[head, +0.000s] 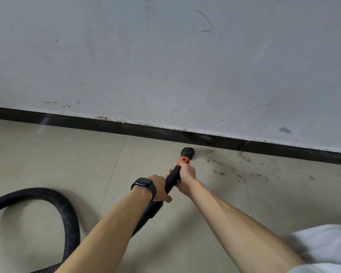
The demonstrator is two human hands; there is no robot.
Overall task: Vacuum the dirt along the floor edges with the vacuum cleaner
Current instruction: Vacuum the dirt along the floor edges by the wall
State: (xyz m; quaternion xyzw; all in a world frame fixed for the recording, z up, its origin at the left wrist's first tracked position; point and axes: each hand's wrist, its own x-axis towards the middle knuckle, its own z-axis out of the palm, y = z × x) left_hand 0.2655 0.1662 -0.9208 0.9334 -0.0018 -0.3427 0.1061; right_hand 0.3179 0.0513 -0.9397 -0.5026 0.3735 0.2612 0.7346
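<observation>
Dirt (pixel 242 166) lies scattered on the tiled floor (pixel 67 154) against the black skirting board (pixel 87 122), to the right of the round brush nozzle (pixel 188 152) I have at the wall's foot. My right hand (pixel 187 175) is closed around the vacuum wand (pixel 172 180) nearest the nozzle; my left hand (pixel 159 187) is wrapped lower down, where the hose (pixel 67 209) joins. The wand points toward the wall, so I judge the coming sweep runs rightward along the edge.

Beige tiled floor (pixel 67 158): scattered brown dirt (pixel 234 166) right of the grip; ribbed black hose (pixel 67 209) looped left.
</observation>
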